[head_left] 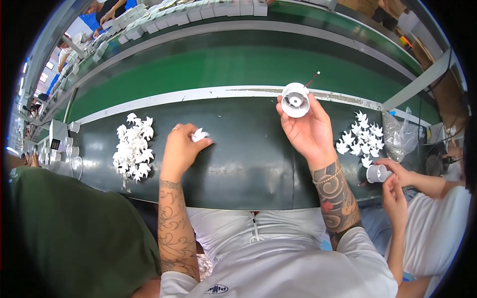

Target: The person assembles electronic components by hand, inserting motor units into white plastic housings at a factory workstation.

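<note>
My left hand [184, 146] is closed over the dark work surface, pinching a small white fan impeller [199, 134] between thumb and fingers. To its left lies a heap of similar white impellers [133, 149]. Farther right, my right hand [310, 126] holds up a round white fan housing [295, 100], fingers around its side. The housing's open face shows, with a hub in the middle of the cup. From it a thin red wire sticks out, ending in a small white connector [318, 73].
A second pile of white impellers [365, 136] lies at the right, beside a clear plastic bag [397, 134] of small parts. A co-worker's hands [395, 186] hold another white housing [376, 173] there. Beyond the surface runs a green conveyor belt [238, 62]; rows of white boxes [198, 12] line the back.
</note>
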